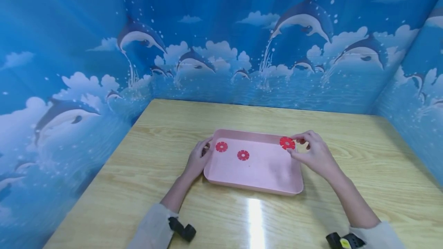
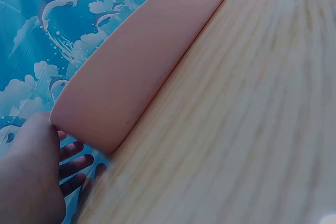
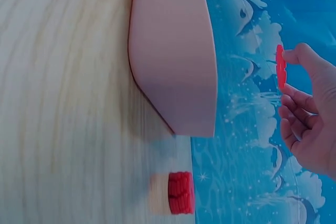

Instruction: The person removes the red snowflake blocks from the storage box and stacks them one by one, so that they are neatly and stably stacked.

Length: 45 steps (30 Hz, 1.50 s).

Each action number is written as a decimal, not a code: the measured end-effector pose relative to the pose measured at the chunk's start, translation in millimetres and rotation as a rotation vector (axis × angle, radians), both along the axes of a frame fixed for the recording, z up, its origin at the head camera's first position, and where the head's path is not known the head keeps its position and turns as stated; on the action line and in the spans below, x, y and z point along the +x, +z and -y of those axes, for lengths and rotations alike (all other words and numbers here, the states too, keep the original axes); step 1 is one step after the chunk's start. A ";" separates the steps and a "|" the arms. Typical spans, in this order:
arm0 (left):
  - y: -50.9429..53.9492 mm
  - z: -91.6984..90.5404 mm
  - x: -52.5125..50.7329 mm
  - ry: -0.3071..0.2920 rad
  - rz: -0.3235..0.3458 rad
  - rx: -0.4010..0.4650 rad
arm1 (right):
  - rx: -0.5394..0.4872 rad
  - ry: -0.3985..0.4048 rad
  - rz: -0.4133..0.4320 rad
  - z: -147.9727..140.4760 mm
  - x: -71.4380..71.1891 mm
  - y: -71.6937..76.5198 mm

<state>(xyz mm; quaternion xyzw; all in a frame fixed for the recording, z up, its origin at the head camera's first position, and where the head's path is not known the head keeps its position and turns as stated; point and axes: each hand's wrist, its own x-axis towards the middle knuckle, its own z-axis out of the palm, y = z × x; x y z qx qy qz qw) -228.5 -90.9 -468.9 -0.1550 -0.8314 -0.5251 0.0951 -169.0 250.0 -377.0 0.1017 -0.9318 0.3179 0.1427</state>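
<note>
A shallow pink tray (image 1: 263,174) lies on the table. Two red notched plastic discs (image 1: 239,155) rest flat inside it, one near the left end and one left of the middle. My left hand (image 1: 198,160) holds the tray's left end; in the left wrist view its thumb goes over the rim, with loosely bent fingers outside the wall. Over the tray's far right corner, my right hand (image 1: 317,156) pinches another red notched disc (image 3: 281,69) between thumb and index finger. That disc is raised above the rim, and the other fingers curl loosely.
A stack of red discs (image 3: 181,192) stands on the table beyond the tray's right end, largely hidden by my right hand in the head view. Wood-grain tabletop (image 1: 138,172) surrounds the tray. A blue dolphin-print curtain (image 1: 221,72) borders the table at the back and sides.
</note>
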 end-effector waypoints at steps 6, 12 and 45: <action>-0.3 0.3 -0.4 0.000 -0.010 -0.001 | 0.017 -0.019 -0.022 -14.4 4.5 2.2; -0.2 -0.1 -0.3 -0.004 -0.006 0.000 | 0.046 -0.042 -0.021 -27.1 9.4 2.5; -1.2 0.0 -0.3 0.001 -0.009 0.002 | 0.031 -0.022 -0.080 -82.4 14.1 -40.0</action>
